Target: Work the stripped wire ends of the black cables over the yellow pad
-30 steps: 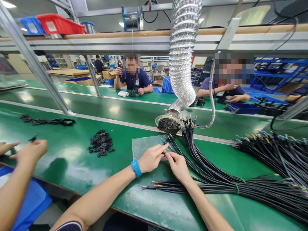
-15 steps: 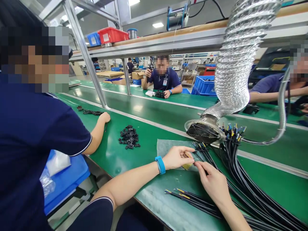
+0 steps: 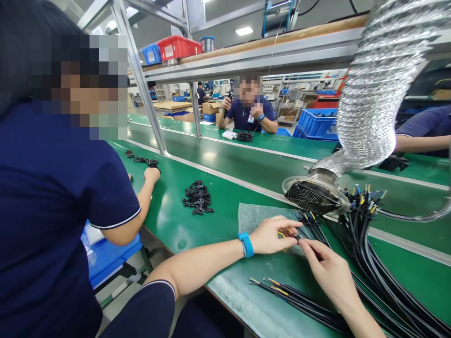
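My left hand (image 3: 272, 236), with a blue band at the wrist, is closed in a pinch over the middle of the green table. Its thumb and fingertips are on the end of a black cable (image 3: 297, 237), where thin coloured wires and a small dark piece show. Fingertips of my right hand (image 3: 329, 267) meet the left ones and pinch the same cable end. Fingers hide much of it. Under the hands lies a clear plastic sheet (image 3: 248, 217). Nearer me, several black cables (image 3: 299, 300) with bare coloured wire ends lie on the table.
A thick cable bundle (image 3: 366, 234) lies right, beside a fume fan (image 3: 312, 196) on a silver duct (image 3: 373, 94). Small black plastic parts (image 3: 198, 198) are piled left of my hands. A co-worker's hand (image 3: 152, 175) rests farther left, near a coiled cable (image 3: 143, 160).
The view has shifted, so most things appear farther right. My hands stay together at the cable end. The person across the table has raised a hand from the tabletop.
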Tool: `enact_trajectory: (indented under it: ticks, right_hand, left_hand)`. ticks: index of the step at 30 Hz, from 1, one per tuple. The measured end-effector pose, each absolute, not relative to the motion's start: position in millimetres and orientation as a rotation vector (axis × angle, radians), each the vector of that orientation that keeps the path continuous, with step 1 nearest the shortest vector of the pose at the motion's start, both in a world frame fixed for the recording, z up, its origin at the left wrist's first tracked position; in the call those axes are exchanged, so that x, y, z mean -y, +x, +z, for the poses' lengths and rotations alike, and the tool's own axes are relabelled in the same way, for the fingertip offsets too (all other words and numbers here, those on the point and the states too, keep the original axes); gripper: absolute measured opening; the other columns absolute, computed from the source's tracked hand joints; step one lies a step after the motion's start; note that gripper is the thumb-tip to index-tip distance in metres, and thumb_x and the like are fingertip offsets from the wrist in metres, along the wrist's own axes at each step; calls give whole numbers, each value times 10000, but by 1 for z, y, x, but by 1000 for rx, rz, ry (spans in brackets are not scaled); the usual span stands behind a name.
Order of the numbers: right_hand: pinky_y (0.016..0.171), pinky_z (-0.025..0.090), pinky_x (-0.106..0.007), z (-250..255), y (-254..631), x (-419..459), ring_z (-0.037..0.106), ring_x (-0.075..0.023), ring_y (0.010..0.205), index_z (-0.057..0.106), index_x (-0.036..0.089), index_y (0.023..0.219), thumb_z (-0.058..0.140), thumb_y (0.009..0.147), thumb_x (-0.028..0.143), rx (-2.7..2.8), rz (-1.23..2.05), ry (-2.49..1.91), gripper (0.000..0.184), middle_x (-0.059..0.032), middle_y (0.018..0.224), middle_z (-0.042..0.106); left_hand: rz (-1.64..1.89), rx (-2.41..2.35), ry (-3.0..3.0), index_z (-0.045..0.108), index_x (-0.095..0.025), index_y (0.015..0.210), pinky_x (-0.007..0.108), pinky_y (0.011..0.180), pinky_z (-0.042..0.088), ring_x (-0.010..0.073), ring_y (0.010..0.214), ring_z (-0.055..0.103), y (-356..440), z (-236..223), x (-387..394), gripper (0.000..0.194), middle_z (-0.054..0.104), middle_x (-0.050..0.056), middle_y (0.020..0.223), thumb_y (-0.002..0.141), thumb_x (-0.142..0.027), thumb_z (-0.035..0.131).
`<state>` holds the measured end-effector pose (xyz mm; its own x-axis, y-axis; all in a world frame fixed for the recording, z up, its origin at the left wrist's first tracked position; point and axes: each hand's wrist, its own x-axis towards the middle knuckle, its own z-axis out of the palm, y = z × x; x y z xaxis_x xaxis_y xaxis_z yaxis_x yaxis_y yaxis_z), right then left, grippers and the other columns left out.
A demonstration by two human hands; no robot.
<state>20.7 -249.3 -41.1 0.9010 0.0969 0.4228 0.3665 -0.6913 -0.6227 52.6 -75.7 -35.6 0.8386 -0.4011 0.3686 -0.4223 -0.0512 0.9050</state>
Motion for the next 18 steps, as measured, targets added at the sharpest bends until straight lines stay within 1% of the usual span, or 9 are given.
enact_trajectory:
  ticks: [2,5,7,8,9,11,13,16,18]
  right_hand:
    - [627,525,-256,-36,18,249,691,-193,701,724,203,792,393,882,653,401,-608,-2346,566,-55,807,733]
    - [555,465,-243,-24,14,253,677,-168,671,715,174,847,395,956,521,405,-1006,-2425,485,-56,796,722]
    - [470,378,-251,-17,14,261,653,-167,626,718,146,900,432,972,425,265,-1312,-2509,405,-75,781,717]
    - [433,324,-258,-15,16,267,629,-166,583,721,135,919,454,968,396,184,-1437,-2554,376,-82,752,711]
    - [409,274,-266,-15,18,272,600,-165,542,723,130,938,465,965,377,115,-1522,-2601,358,-86,726,703]
    - [404,235,-282,-20,27,283,556,-173,511,721,128,979,425,975,360,124,-1533,-2721,376,-99,707,686]
    - [434,275,-303,-30,36,292,541,-204,525,719,119,955,309,990,347,335,-1413,-2843,471,-123,707,667]
    - [499,349,-353,-42,44,298,536,-253,554,717,100,861,199,976,344,564,-1282,-2927,584,-161,717,642]
    - [522,370,-376,-43,44,297,540,-275,583,715,86,887,190,967,389,502,-1254,-2934,612,-182,773,642]
  left_hand:
    - [52,638,1655,662,-156,1160,333,864,537,155,864,634,54,-37,76,419,609,68,993,747,-196,720]
    - [103,576,1634,591,-143,1259,347,845,543,164,860,637,57,-38,76,570,618,87,1022,723,-251,755]
    - [116,513,1644,521,-143,1333,336,804,548,155,827,634,59,-37,75,664,633,90,1026,722,-256,754]
    - [119,488,1657,518,-137,1334,324,781,547,147,802,628,60,-37,74,657,640,89,1013,728,-250,745]
    - [122,472,1679,548,-130,1302,311,763,544,137,776,620,60,-36,73,600,647,85,992,741,-242,729]
    - [127,470,1741,648,-120,1160,285,739,535,121,731,599,60,-36,73,402,654,70,932,773,-220,688]
    - [124,495,1821,709,-119,1019,264,724,526,111,700,580,59,-37,73,241,652,55,878,797,-196,654]
    - [127,547,1952,731,-113,955,240,712,514,110,687,578,57,-39,74,179,656,48,847,815,-176,639]
    - [131,584,2051,730,-108,959,226,724,508,113,713,597,56,-37,74,175,669,52,864,840,-177,622]
